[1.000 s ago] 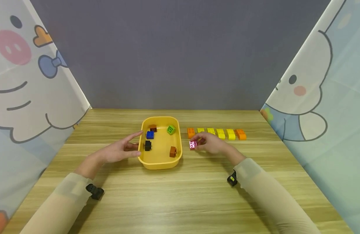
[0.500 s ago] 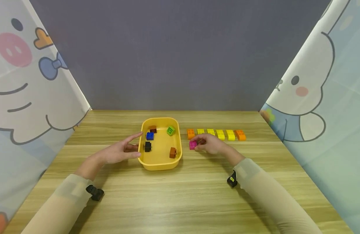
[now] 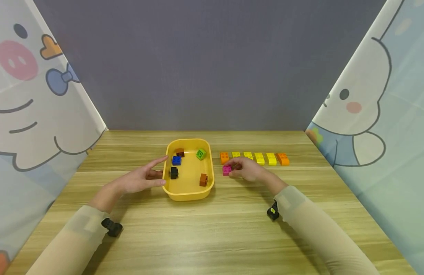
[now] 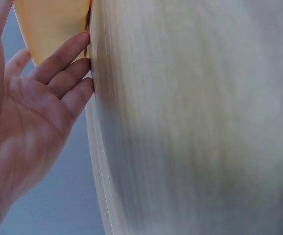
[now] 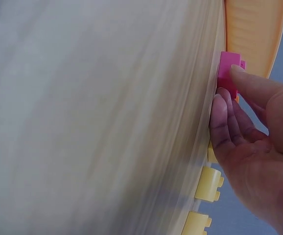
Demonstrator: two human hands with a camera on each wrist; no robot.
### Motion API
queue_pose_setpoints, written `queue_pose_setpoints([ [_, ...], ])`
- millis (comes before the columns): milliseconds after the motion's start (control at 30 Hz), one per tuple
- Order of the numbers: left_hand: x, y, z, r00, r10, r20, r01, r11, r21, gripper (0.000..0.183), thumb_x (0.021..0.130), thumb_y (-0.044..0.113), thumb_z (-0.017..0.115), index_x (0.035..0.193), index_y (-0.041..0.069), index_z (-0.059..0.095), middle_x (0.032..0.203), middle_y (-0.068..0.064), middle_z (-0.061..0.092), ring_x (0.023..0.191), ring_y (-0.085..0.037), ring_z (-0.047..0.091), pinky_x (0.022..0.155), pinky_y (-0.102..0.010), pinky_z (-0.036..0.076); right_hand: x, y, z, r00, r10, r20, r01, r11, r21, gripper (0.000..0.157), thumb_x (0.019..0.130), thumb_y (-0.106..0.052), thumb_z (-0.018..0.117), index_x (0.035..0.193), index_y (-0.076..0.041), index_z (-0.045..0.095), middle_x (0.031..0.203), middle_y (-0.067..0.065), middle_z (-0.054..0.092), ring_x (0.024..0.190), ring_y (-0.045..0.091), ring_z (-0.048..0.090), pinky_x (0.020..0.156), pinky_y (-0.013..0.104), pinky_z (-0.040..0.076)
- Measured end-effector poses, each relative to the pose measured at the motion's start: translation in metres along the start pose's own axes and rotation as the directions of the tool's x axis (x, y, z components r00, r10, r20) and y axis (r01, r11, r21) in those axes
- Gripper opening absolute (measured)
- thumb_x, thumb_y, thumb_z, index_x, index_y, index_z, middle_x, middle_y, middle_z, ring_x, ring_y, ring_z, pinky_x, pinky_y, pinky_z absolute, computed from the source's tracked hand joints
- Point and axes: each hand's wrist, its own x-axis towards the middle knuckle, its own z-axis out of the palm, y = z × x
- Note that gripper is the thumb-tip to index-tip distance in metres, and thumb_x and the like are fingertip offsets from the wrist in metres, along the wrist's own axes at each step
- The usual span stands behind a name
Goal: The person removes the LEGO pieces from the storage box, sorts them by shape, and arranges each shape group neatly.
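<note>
Glare's gone off the square pink plastic brick (image 3: 227,170) since a second ago; position hardly changed, so looks about set down. It's on the wood-grain bench (image 3: 212,236), yellow plastic tray's three o'clock (image 3: 188,196); right grip (image 3: 247,168) pinches it. Left grip (image 3: 137,178) spread apart, tray's nine o'clock.

Both forearms (image 3: 69,240) stretched forward, left hand (image 3: 137,179) held with thumb (image 3: 155,182) and fingers (image 3: 156,162) spread, right hand (image 3: 247,169) curved into a pinch
</note>
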Motion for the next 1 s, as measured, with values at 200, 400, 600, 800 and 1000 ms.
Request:
queue_pose_setpoints([
  [200,-0.001,-0.001,0.000,1.000,0.001,0.002,-0.001,1.000,-0.007,0.097,0.106,0.041,0.074,0.178,0.030,0.010,0.164,-0.033,0.050,0.152,-0.051,0.052,0.120,-0.068,0.046,0.001,-0.001,0.001,1.000,0.007,-0.001,-0.007,1.000,0.009,0.038,0.105,-0.016,0.077,0.142,-0.010,0.072,0.135,0.013,0.073,0.112,0.023,0.071,0.090,0.033,0.061],
  [400,-0.001,-0.001,-0.001,1.000,0.009,0.002,-0.009,1.000,-0.005,0.098,0.106,0.042,0.074,0.178,0.027,0.011,0.163,-0.033,0.052,0.151,-0.051,0.053,0.120,-0.069,0.047,0.001,-0.002,0.001,1.000,0.017,-0.008,-0.017,1.000,0.002,0.041,0.104,-0.017,0.078,0.144,-0.011,0.070,0.140,0.014,0.072,0.117,0.026,0.071,0.093,0.037,0.062],
  [600,0.000,-0.002,0.000,1.000,0.011,0.000,-0.011,1.000,-0.001,0.097,0.107,0.042,0.074,0.178,0.026,0.010,0.163,-0.034,0.051,0.151,-0.053,0.052,0.119,-0.070,0.046,-0.006,-0.007,-0.002,0.999,0.033,-0.035,-0.032,0.999,0.010,0.042,0.105,-0.016,0.077,0.146,-0.013,0.069,0.145,0.014,0.068,0.120,0.029,0.072,0.092,0.038,0.064],
  [800,0.000,-0.002,-0.001,1.000,-0.005,-0.009,0.005,1.000,0.001,0.095,0.106,0.044,0.074,0.178,0.030,0.013,0.163,-0.033,0.052,0.151,-0.052,0.053,0.120,-0.070,0.047,-0.010,-0.020,-0.004,0.989,-0.022,-0.143,0.018,0.999,-0.030,0.038,0.106,-0.019,0.074,0.143,-0.009,0.070,0.140,0.014,0.069,0.111,0.026,0.069,0.085,0.035,0.061],
  [1000,0.001,-0.004,-0.002,1.000,-0.012,-0.005,0.012,1.000,-0.009,0.095,0.106,0.045,0.074,0.178,0.032,0.013,0.164,-0.032,0.051,0.152,-0.052,0.052,0.119,-0.069,0.047,0.002,-0.047,0.003,0.970,-0.162,-0.180,0.164,0.987,-0.008,0.036,0.105,-0.017,0.076,0.139,-0.006,0.072,0.131,0.018,0.074,0.104,0.027,0.071,0.083,0.033,0.061],
])
